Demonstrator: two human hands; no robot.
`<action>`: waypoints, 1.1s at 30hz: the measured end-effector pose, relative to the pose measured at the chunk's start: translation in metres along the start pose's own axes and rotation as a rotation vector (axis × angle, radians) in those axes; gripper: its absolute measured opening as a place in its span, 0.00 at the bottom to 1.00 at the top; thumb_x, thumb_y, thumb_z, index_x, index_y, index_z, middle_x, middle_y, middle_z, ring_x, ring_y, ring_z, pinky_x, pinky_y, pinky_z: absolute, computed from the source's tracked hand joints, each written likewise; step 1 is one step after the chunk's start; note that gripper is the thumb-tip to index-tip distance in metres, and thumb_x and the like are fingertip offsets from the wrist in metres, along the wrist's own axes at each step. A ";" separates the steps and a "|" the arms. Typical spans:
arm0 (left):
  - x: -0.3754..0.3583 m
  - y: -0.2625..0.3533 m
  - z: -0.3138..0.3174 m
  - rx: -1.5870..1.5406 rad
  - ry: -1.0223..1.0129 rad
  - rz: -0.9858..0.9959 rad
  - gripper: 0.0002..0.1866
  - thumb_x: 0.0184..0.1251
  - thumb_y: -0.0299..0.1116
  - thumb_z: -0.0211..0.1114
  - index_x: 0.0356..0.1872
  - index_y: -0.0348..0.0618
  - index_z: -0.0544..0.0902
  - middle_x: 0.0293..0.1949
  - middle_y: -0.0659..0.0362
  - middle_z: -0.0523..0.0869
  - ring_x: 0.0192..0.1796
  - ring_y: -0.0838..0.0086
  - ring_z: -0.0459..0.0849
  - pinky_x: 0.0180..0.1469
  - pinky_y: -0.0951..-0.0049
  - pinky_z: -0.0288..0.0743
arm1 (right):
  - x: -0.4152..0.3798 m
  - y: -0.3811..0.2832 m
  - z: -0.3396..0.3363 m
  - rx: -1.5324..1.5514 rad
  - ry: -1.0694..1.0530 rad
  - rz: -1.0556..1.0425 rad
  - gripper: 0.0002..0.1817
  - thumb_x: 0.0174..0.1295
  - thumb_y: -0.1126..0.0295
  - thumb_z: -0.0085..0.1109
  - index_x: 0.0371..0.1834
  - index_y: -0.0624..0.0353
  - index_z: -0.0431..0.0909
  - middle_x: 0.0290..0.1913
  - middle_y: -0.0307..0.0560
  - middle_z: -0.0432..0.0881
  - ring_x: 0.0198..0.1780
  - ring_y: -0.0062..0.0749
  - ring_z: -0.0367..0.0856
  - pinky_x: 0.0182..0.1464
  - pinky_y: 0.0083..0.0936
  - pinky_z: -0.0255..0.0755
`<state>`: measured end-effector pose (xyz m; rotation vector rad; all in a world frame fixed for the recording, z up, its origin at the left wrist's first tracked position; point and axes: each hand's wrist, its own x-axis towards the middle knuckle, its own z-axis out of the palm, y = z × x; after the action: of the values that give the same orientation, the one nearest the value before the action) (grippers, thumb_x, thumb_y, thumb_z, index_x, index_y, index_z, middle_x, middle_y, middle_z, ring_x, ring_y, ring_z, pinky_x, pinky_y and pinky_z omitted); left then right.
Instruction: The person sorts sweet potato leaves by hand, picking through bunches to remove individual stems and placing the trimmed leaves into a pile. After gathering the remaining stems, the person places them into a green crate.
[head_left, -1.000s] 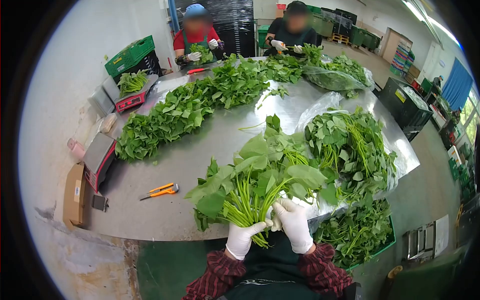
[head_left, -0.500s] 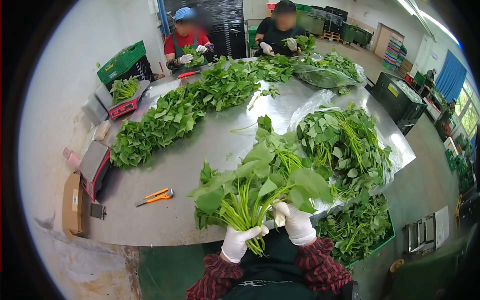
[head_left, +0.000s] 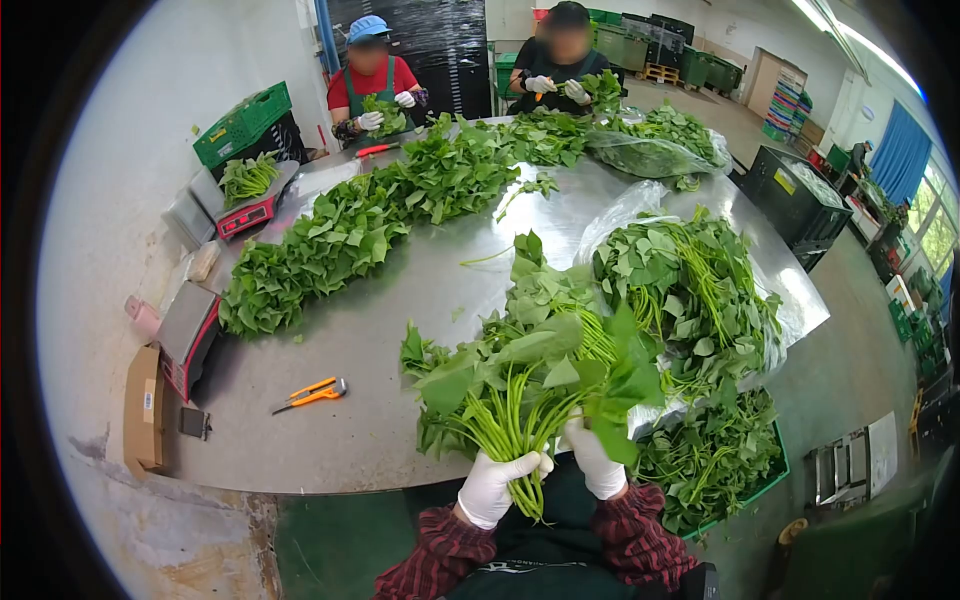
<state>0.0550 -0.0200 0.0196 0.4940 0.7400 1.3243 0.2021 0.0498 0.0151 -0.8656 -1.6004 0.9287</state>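
My white-gloved left hand (head_left: 497,486) is closed round the stems of a leafy green bunch (head_left: 510,415), whose leaves point away from me over the near table edge. Just right of it, my gloved right hand (head_left: 594,458) is closed at the bunch's right side, partly behind a large leaf; its fingertips are mostly hidden, and a stem and leaf rise from them. Beyond the bunch lie more loose greens (head_left: 555,290). To the right, a large pile of greens (head_left: 690,290) rests on clear plastic.
An orange cutter (head_left: 315,394) lies on the metal table (head_left: 390,320). A long row of greens (head_left: 360,220) crosses the far left. Red scales (head_left: 190,345) stand at left, a green crate of greens (head_left: 783,465) at lower right. Two people work across the table.
Both hands and the bunch have shifted slightly right. The large leaf at my right hand has turned more upright. Across the table, the right-hand person's hands have moved.
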 end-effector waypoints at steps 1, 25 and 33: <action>-0.001 0.003 0.003 0.042 -0.016 0.002 0.15 0.58 0.30 0.65 0.43 0.33 0.75 0.29 0.55 0.80 0.31 0.70 0.77 0.37 0.70 0.71 | 0.004 -0.010 -0.002 -0.130 0.122 -0.005 0.04 0.54 0.76 0.57 0.33 0.63 0.76 0.28 0.41 0.79 0.27 0.28 0.76 0.30 0.22 0.69; -0.023 0.066 -0.055 -0.252 0.128 0.634 0.15 0.62 0.27 0.62 0.49 0.45 0.70 0.30 0.63 0.72 0.35 0.75 0.70 0.42 0.72 0.67 | 0.028 0.062 0.028 -1.004 -0.293 -0.029 0.17 0.53 0.57 0.63 0.24 0.61 0.75 0.22 0.56 0.79 0.24 0.47 0.80 0.27 0.35 0.73; -0.028 0.064 -0.065 -0.272 0.219 0.613 0.10 0.64 0.24 0.59 0.44 0.45 0.70 0.31 0.62 0.72 0.35 0.74 0.71 0.43 0.71 0.67 | 0.055 0.078 0.038 -0.885 -0.163 -0.023 0.09 0.55 0.66 0.58 0.26 0.61 0.74 0.20 0.55 0.78 0.24 0.50 0.79 0.28 0.39 0.73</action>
<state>-0.0381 -0.0399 0.0262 0.3695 0.5901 2.0463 0.1605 0.1272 -0.0381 -1.3776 -2.1929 0.2324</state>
